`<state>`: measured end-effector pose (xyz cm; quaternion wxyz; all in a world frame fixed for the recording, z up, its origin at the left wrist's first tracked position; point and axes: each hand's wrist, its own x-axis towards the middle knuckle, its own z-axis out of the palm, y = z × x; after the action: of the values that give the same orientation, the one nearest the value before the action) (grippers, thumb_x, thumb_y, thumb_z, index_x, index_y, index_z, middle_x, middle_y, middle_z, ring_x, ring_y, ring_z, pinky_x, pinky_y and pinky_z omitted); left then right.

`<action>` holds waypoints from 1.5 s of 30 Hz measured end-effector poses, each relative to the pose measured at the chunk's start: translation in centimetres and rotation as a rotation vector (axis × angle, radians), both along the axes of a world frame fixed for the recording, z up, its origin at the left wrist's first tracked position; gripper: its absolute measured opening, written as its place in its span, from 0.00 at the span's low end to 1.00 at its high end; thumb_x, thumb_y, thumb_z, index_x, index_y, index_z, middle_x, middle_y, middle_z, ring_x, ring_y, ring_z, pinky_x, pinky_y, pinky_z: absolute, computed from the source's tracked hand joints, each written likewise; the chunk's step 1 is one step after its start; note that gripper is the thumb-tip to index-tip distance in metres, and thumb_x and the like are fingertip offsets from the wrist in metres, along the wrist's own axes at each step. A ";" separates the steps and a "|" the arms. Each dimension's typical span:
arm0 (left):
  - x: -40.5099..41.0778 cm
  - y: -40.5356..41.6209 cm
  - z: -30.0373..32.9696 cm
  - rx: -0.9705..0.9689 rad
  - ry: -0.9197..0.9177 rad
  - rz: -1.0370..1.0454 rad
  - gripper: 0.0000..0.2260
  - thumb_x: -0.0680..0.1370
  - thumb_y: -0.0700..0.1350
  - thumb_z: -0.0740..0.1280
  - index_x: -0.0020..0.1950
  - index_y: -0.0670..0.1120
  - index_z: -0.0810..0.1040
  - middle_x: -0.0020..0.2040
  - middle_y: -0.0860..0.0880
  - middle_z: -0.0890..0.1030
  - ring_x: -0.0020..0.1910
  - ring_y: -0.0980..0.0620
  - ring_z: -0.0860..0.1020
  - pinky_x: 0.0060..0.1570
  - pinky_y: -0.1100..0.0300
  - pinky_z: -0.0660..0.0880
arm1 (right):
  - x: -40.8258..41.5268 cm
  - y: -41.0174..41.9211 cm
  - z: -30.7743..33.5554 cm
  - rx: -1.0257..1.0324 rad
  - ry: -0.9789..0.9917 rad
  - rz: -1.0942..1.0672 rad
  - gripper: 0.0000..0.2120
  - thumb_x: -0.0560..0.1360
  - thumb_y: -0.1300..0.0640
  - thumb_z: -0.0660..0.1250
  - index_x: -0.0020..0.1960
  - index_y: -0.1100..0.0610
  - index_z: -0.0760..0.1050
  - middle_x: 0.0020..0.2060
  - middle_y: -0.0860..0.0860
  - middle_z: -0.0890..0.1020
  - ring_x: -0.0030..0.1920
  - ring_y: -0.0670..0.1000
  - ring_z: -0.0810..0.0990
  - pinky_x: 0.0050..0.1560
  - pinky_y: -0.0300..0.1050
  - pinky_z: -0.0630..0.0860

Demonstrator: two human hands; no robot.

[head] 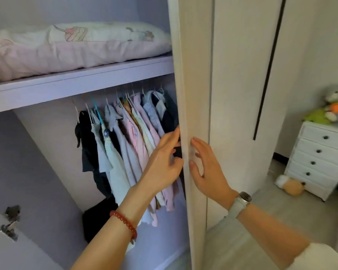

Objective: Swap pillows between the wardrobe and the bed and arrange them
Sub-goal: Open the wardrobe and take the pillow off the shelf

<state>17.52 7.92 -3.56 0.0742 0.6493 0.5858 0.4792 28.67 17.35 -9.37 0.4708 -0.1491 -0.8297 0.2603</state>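
Wardrobe, interior open.

Pillow (80, 45): pink, cartoon print, lying flat on the shelf (82, 82) above the rail; untouched. Bed not in view.

Clothes (125, 145): hung on the rail below the shelf, bunched toward the door side.

Door (185, 114): seen edge-on, standing between the two hands.

Left hand (162, 162): on the inner side of the door edge, fingers (176, 133) spread and loose, touching the edge, gripping nothing. Red bead bracelet at the wrist.

Right hand (209, 168): flat on the outer face, fingers extended, holding nothing. Watch at the wrist.

Judgement: hands bracket the door to steady or swing it, probably to clear access to the pillow.

Drawers (318, 160): white, well apart, toys on top.
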 end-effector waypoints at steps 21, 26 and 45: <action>15.4 21.2 4.2 -0.088 0.651 -0.134 0.37 0.74 0.37 0.61 0.74 0.58 0.44 0.76 0.52 0.36 0.74 0.48 0.42 0.64 0.49 0.64 | 18.4 13.2 4.1 -0.190 0.047 -0.646 0.14 0.75 0.69 0.54 0.60 0.64 0.65 0.48 0.57 0.79 0.47 0.63 0.79 0.41 0.40 0.69; 15.8 22.8 4.6 -0.059 0.593 -0.154 0.33 0.75 0.38 0.61 0.74 0.56 0.49 0.76 0.51 0.41 0.74 0.49 0.44 0.66 0.51 0.61 | 18.9 13.5 5.3 -0.135 -0.034 -0.729 0.25 0.74 0.68 0.56 0.70 0.62 0.55 0.65 0.62 0.69 0.63 0.60 0.70 0.63 0.52 0.69; -14.3 5.7 16.9 0.036 0.678 0.786 0.19 0.75 0.37 0.63 0.66 0.43 0.70 0.66 0.40 0.70 0.63 0.38 0.67 0.60 0.43 0.67 | -9.1 14.1 17.8 0.466 -0.218 -0.147 0.19 0.74 0.65 0.57 0.65 0.63 0.66 0.63 0.61 0.71 0.63 0.61 0.69 0.58 0.58 0.71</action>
<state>3.22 13.66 13.37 -0.3167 0.5001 0.7683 0.2435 19.54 31.45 8.41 0.4179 -0.1236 -0.9000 0.0099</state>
